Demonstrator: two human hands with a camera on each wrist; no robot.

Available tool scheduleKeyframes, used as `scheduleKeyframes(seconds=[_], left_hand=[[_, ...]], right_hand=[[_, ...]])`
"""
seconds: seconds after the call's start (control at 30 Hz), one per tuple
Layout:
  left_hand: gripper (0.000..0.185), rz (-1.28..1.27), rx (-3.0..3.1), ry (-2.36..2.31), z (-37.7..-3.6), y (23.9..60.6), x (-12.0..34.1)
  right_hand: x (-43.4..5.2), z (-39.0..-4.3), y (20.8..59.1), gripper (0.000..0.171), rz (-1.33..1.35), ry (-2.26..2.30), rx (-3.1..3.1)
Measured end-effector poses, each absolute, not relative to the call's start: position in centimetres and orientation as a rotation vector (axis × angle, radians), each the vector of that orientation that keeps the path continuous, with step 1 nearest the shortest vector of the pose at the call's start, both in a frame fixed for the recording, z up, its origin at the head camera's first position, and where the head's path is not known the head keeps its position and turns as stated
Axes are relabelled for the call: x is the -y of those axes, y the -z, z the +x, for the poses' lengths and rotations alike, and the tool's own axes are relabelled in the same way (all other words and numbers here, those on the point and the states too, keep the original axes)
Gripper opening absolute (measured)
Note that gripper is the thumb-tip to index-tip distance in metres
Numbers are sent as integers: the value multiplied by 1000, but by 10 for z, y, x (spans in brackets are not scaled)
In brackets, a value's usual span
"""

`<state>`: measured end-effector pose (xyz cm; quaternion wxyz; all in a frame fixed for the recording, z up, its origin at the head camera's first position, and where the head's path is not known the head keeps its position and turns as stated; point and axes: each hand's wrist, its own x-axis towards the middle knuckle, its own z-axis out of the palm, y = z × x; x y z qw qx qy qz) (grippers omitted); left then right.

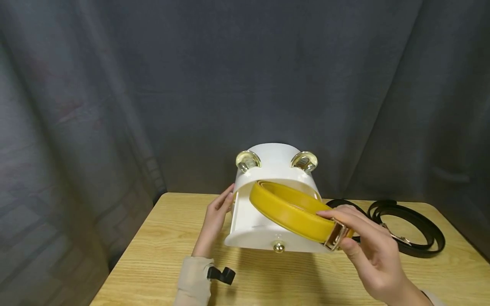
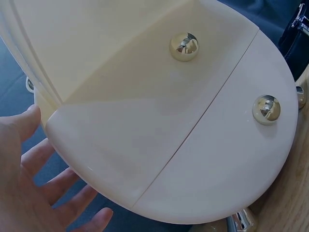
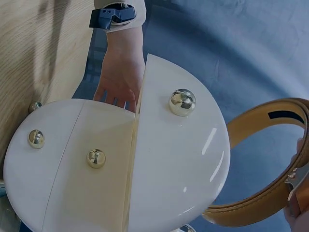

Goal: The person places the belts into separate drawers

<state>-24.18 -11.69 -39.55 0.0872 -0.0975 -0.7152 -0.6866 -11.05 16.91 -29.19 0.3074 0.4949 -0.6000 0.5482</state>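
A white rounded box point(image 1: 277, 156) with two gold ears stands on the table, its upper drawer point(image 1: 257, 238) pulled out. My right hand point(image 1: 377, 250) pinches a coiled yellow belt point(image 1: 292, 214) near its gold buckle point(image 1: 336, 234). The belt's far side hangs over the drawer; in the right wrist view the drawer front hides part of the coil point(image 3: 256, 212). Against the box's left side rests my left hand point(image 1: 219, 212). Its fingers look spread and extended in the left wrist view, thumb point(image 2: 30, 121) near the box edge.
Black coiled belts point(image 1: 434, 238) lie on the wooden table point(image 1: 153, 255) to the right, one partly behind my right hand. Gold knobs point(image 3: 96, 158) stick out from the box's lower fronts. A dark curtain point(image 1: 229, 85) hangs behind the table.
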Motion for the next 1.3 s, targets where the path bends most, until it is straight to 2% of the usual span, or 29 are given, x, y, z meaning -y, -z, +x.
scheduleKeyframes(seconds=[0.6, 1.3], left_hand=[[44, -305, 2146, 2002, -244, 398, 117], [45, -294, 2150, 2018, -245, 397, 119]], right_hand=[[-167, -140, 293, 28, 1174, -1184, 1907], [-160, -170, 302, 36, 1465, -1138, 1836]])
